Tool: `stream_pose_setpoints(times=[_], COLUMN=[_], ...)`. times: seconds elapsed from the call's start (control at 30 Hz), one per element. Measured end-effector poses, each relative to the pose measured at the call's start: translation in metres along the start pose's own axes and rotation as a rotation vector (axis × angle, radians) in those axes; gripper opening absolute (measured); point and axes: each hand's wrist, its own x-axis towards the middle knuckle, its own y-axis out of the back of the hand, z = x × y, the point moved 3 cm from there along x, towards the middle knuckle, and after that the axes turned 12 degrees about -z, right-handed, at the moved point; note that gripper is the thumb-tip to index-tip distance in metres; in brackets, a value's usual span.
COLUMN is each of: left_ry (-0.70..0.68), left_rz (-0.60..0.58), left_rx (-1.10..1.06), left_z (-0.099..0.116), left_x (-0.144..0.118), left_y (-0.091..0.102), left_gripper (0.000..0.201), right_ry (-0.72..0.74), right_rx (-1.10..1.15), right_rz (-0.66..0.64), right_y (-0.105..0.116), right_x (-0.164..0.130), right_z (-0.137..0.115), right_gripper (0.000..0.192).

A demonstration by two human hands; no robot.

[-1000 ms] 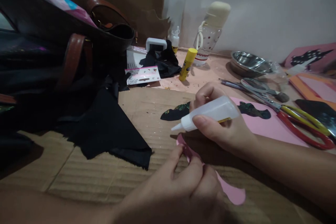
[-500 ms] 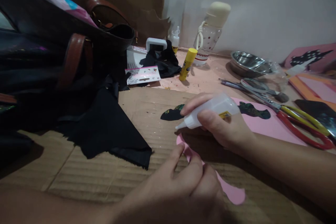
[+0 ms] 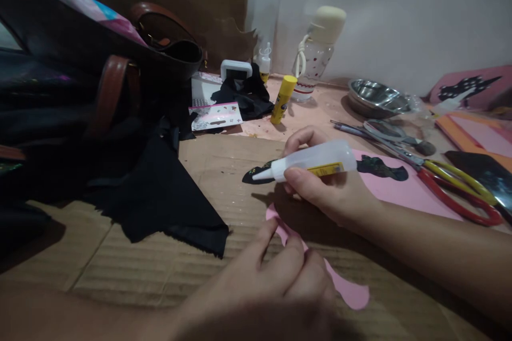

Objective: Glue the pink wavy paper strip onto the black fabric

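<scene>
Presently noted: right hand clamped around glue bottle, nozzle pointing left above cardboard. Left hand fingertips pressed together on pink cutout.

You are working on the cardboard. Taking the glue bottle as landmark: the cutout is lying before it, the cloth left of it, the bag behind the cloth. The scissors are lying right of the bottle, the bowl behind them, and the glue stick is standing behind the bottle.
</scene>
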Motion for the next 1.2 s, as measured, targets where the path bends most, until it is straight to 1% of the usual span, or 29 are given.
stream_pose_setpoints(times=[0.1,0.27,0.37,0.4,0.47,0.53,0.6,0.77,0.83,0.97,1.03,1.2], left_ry=[-0.009,-0.028,-0.038,-0.04,-0.036,-0.033,-0.031,-0.031,-0.018,-0.019,-0.027,-0.014], left_rz=[-0.011,-0.028,-0.036,-0.037,-0.029,-0.025,-0.016,-0.032,-0.013,-0.018,-0.027,-0.002], left_rx=[-0.012,-0.016,-0.009,-0.006,-0.001,-0.002,-0.008,0.003,0.006,-0.004,0.002,0.013], left_z=[0.0001,-0.0002,-0.0003,-0.0004,-0.0008,-0.0013,-0.0015,0.0,0.0,-0.001,-0.0015,-0.0015], left_x=[0.0004,0.0017,0.0024,0.0027,0.0033,0.0038,0.0039,0.0034,0.0032,0.004,0.0042,0.003], left_y=[0.0002,0.0008,0.0013,0.0015,0.002,0.0022,0.0023,0.0011,0.0016,0.0016,0.001,0.0013], left_gripper=[0.029,0.029,0.029,0.03,0.03,0.029,0.028,0.029,0.029,0.03,0.028,0.025], right_ry=[0.022,0.031,0.068,0.09,0.113,0.086,0.055,0.043,0.024,0.023,0.015,-0.013], right_rx=[0.025,-0.101,-0.106,-0.1,-0.087,-0.072,-0.054,-0.084,-0.091,-0.083,-0.077,-0.085], right_rz=[-0.011,0.059,0.066,0.06,0.05,0.04,0.033,-0.003,-0.004,-0.011,-0.017,-0.029], right_y=[0.0013,0.0028,0.0041,0.0048,0.0065,0.0078,0.0079,0.0052,0.0048,0.0039,0.0028,-0.0002], right_x=[-0.0008,-0.0003,-0.0003,-0.0007,-0.0022,-0.0037,-0.0045,-0.0029,-0.0023,-0.0022,-0.002,-0.001], right_z=[0.0027,0.0017,-0.0001,-0.0003,0.0009,0.0039,0.0065,0.0058,0.0056,0.0053,0.0055,0.0053], right_gripper=[0.027,0.015,0.011,0.014,0.025,0.039,0.046,0.043,0.043,0.043,0.044,0.048])
